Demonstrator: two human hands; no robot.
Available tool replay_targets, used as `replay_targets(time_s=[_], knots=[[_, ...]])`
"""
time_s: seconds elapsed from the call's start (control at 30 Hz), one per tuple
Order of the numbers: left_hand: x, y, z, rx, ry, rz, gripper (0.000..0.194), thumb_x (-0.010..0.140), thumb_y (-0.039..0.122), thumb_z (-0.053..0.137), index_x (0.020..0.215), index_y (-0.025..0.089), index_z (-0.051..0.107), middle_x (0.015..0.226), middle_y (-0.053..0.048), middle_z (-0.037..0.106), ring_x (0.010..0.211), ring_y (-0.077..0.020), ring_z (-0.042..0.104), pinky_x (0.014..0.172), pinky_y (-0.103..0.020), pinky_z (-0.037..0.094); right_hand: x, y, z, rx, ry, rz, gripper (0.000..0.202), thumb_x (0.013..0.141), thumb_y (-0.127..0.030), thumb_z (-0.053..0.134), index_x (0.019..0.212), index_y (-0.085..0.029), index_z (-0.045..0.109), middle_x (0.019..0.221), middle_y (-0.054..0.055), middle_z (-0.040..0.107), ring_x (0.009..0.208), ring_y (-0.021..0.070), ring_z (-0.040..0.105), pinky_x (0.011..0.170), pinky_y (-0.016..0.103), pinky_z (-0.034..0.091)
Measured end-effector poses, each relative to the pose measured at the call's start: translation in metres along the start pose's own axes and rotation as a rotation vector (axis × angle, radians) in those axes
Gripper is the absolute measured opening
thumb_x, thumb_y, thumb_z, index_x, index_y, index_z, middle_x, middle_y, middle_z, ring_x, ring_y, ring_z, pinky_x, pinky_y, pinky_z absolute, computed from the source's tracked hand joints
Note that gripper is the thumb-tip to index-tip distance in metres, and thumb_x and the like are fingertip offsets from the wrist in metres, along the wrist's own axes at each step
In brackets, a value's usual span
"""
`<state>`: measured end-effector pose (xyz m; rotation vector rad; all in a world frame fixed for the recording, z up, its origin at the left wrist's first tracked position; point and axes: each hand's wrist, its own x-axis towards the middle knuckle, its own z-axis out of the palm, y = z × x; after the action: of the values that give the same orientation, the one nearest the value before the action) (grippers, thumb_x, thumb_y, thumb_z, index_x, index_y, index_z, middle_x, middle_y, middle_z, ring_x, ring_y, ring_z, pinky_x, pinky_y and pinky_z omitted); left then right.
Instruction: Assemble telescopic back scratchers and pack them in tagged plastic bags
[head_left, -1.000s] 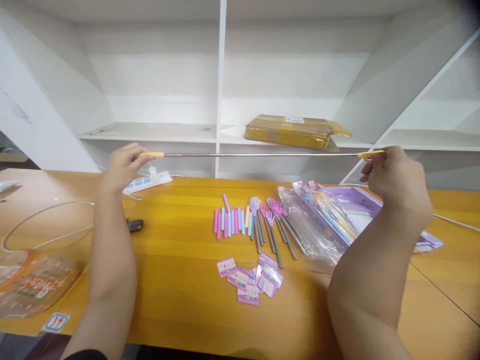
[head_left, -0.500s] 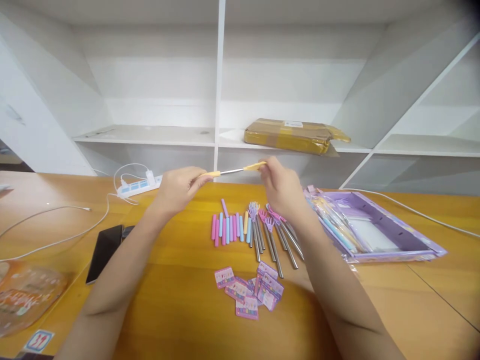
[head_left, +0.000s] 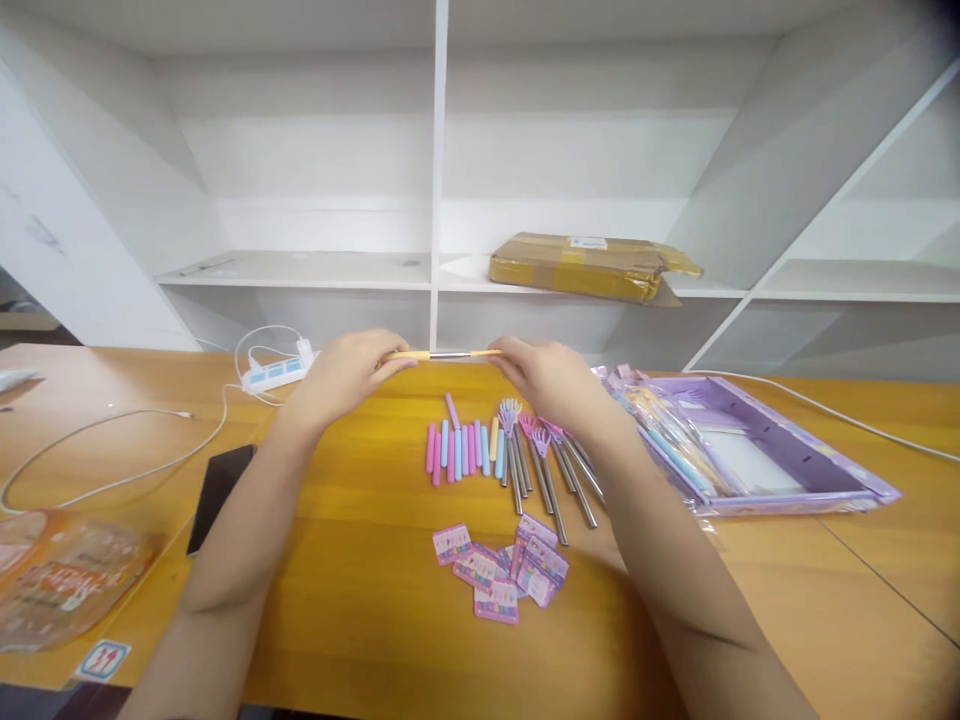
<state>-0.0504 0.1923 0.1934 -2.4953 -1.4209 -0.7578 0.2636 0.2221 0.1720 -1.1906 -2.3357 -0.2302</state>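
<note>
A thin rod (head_left: 450, 356) with yellow ends and a bare metal middle is held level above the table's back edge. My left hand (head_left: 356, 370) pinches its left yellow end, and my right hand (head_left: 540, 372) pinches the right one. Below lie several pink, purple, blue and yellow tubes (head_left: 463, 450) in a row. Beside them, metal rods with small claw-shaped heads (head_left: 541, 440) fan out, partly hidden by my right arm. Several pink and purple cards (head_left: 496, 600) lie nearer the front.
On the right sits a purple open box (head_left: 810, 450) with plastic-wrapped sticks (head_left: 675, 450). A taped carton (head_left: 577, 268) rests on the shelf. At left are a power strip (head_left: 274, 373), white cable, black phone (head_left: 217, 495) and orange plastic bag (head_left: 71, 580).
My hands have come slightly closer together, and less of the rod's metal middle shows. The rod is now more level. The view has shifted a little.
</note>
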Motion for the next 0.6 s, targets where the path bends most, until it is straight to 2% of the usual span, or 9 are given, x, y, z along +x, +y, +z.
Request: replay_targets(time_s=[0.2, 0.4, 0.5, 0.6], knots=[[0.001, 0.004, 0.012, -0.009, -0.060, 0.061, 0.041, 0.116, 0.047, 0.040, 0.122, 0.026, 0.075, 0.111, -0.008, 0.077, 0.099, -0.0255, 0.073, 0.084, -0.036, 0.051, 0.005, 0.000, 0.003, 0.040, -0.007, -0.134, 0.029, 0.116, -0.031, 0.045, 0.115, -0.022, 0.072, 0.106, 0.011, 0.076, 0.095, 0.0262, 0.071, 0.079, 0.034, 0.044], [0.004, 0.009, 0.029, 0.030, -0.065, 0.125, 0.039, 0.116, 0.040, 0.038, 0.122, 0.025, 0.074, 0.106, -0.009, 0.073, 0.092, -0.0242, 0.071, 0.080, -0.035, 0.050, 0.009, -0.002, 0.009, -0.028, -0.036, -0.243, 0.026, 0.114, -0.020, 0.048, 0.114, -0.020, 0.075, 0.105, 0.011, 0.077, 0.093, 0.0250, 0.069, 0.083, 0.035, 0.045], [0.011, -0.008, 0.032, 0.035, -0.041, 0.170, 0.036, 0.114, 0.031, 0.039, 0.119, 0.026, 0.075, 0.104, -0.009, 0.074, 0.094, -0.0250, 0.069, 0.083, -0.036, 0.050, 0.009, 0.006, 0.010, -0.043, -0.012, -0.216, 0.026, 0.110, -0.018, 0.053, 0.113, -0.021, 0.078, 0.105, 0.012, 0.081, 0.095, 0.0266, 0.071, 0.082, 0.036, 0.046], [0.014, -0.050, 0.023, 0.022, -0.014, 0.150, 0.037, 0.109, 0.026, 0.040, 0.114, 0.026, 0.077, 0.102, -0.010, 0.078, 0.101, -0.0273, 0.068, 0.093, -0.039, 0.051, 0.006, 0.038, 0.002, -0.012, 0.040, -0.116, 0.026, 0.107, -0.020, 0.056, 0.114, -0.024, 0.081, 0.116, 0.011, 0.083, 0.104, 0.0285, 0.074, 0.084, 0.036, 0.048]])
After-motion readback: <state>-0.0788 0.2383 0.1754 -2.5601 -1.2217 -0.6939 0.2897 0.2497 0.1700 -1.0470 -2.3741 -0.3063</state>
